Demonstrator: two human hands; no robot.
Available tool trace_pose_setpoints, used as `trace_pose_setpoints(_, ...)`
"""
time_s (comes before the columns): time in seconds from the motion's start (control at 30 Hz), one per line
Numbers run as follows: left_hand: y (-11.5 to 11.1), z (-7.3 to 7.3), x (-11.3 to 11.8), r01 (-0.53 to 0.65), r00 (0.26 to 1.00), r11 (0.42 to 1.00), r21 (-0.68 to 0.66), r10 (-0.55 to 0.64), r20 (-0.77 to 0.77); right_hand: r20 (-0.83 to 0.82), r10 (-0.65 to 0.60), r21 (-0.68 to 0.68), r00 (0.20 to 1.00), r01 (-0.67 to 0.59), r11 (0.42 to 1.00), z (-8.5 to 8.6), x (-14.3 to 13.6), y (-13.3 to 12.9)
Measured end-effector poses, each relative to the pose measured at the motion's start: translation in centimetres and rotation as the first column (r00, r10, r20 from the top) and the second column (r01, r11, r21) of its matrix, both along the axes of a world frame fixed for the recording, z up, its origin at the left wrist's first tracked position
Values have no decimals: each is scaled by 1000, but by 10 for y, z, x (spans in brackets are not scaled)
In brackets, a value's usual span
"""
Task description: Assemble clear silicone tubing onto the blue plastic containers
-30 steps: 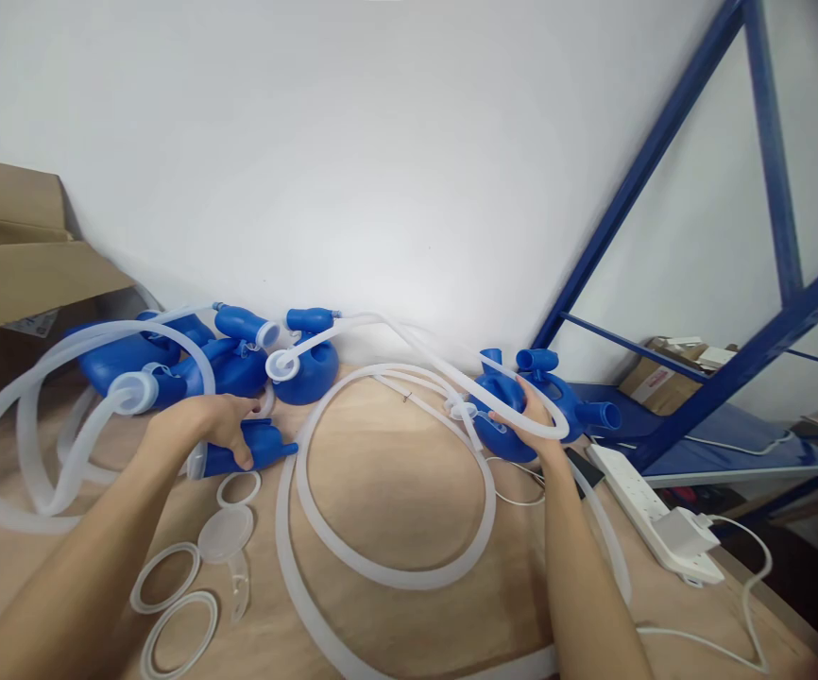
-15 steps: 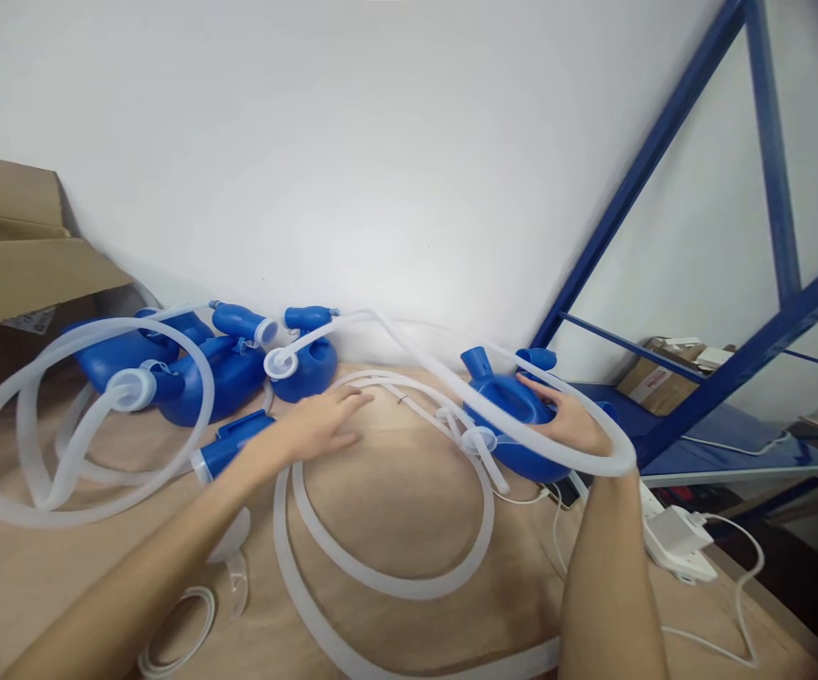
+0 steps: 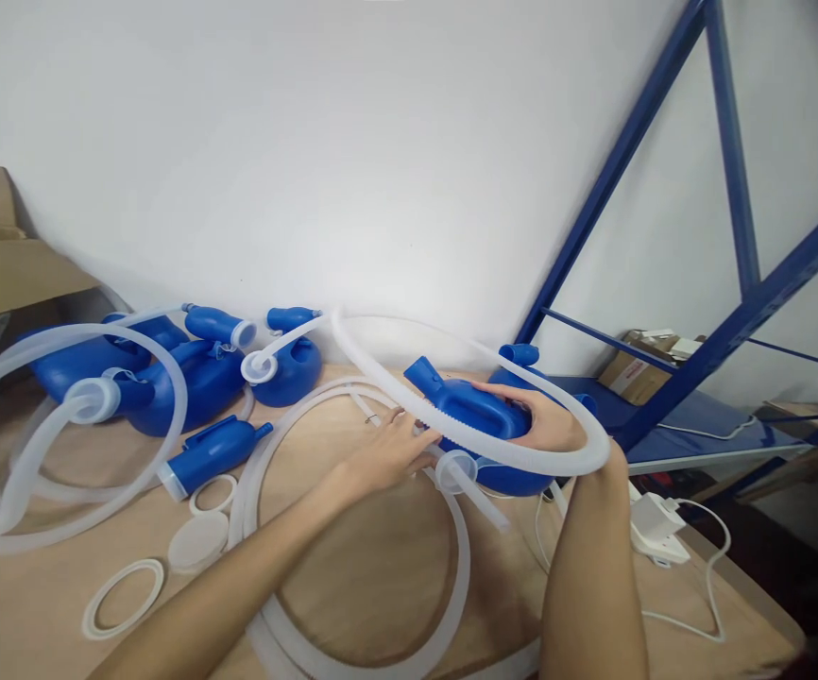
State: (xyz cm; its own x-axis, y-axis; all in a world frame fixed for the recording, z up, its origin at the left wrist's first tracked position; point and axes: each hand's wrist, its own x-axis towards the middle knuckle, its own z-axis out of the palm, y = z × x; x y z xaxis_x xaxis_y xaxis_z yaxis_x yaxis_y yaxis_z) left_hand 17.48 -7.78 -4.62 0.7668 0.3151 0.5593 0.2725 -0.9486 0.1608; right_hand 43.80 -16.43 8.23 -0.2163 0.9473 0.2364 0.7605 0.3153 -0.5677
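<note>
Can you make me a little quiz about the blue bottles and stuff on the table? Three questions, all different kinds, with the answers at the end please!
1. What is the right hand holding?
A) a cardboard box
B) a blue bottle
C) a flat white disc

2. True or false: two white rings lie on the table.

3. Fill in the missing words: the white charger is plugged into a ____ ____.

Key:
1. B
2. True
3. power strip
</note>
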Motion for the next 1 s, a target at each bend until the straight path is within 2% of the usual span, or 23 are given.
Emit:
trace_pose_setpoints(0.1,5,11,-6,-11,1000,999,41,12,-17,-39,33,-42,999,-35,998,-5,5,4)
trace_pose_setpoints(0.17,9,20,-10,-8,1000,999,54,8,-5,-132,23,-48,991,-30,998,-10,11,7)
trace_pose_setpoints(0.3,18,33,-22,-14,984,1000,23,9,176,-272,-63,-69,960,45,997,-18,21,8)
trace_pose_setpoints(0.47,37,43,-39,-100,939,994,32,84,333,-259,-137,-116,956,110,987,-17,27,6)
trace_pose_setpoints(0.57,47,52,-51,-118,921,990,71,83,380,-214,-91,-133,973,63,989,-17,28,9)
trace_pose_setpoints(0.67,53,62,-64,-180,909,956,232,72,410,-261,18,-155,965,-60,986,-24,28,17)
trace_pose_setpoints(0.73,55,66,-73,-297,898,889,348,137,418,-337,78,-170,938,-142,975,-30,27,22)
trace_pose_setpoints(0.83,58,66,-81,-495,847,803,331,360,391,-412,110,-187,904,-202,961,-34,21,24)
trace_pose_setpoints(0.9,59,63,-84,-568,809,775,277,464,360,-427,92,-209,900,-197,958,-34,16,22)
trace_pose_setpoints(1.0,61,61,-86,-586,802,769,255,504,321,-361,52,-189,931,-128,974,-31,8,19)
